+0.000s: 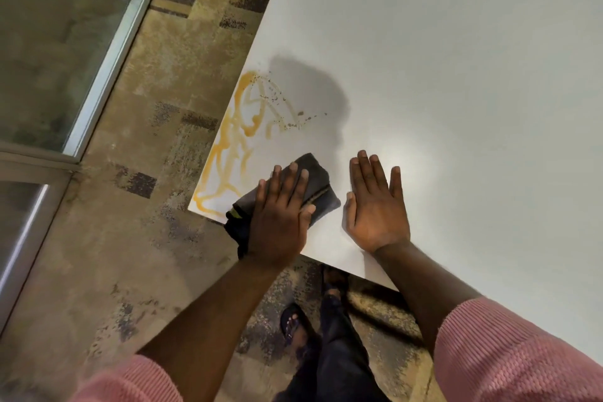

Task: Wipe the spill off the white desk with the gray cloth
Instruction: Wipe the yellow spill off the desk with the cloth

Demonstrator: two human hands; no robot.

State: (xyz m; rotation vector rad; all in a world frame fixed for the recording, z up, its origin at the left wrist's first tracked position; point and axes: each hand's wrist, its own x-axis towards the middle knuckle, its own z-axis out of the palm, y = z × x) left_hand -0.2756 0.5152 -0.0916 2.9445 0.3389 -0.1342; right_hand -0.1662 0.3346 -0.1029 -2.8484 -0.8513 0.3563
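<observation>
The white desk [440, 59] fills the upper right. An orange-yellow spill [235, 137] in looping streaks, with brown crumbs at its far end, runs along the desk's left edge near the corner. The folded gray cloth [318, 179] lies on the desk by that corner, part of it hanging over the near edge. My left hand [280, 212] presses flat on the cloth, fingers spread, just right of the spill. My right hand [375, 206] lies flat and empty on the bare desk beside the cloth.
Patterned brown carpet [137, 206] covers the floor left of and below the desk. A glass partition with a metal frame [107, 52] stands at far left. My legs and sandalled foot [293, 323] are under the desk's near edge.
</observation>
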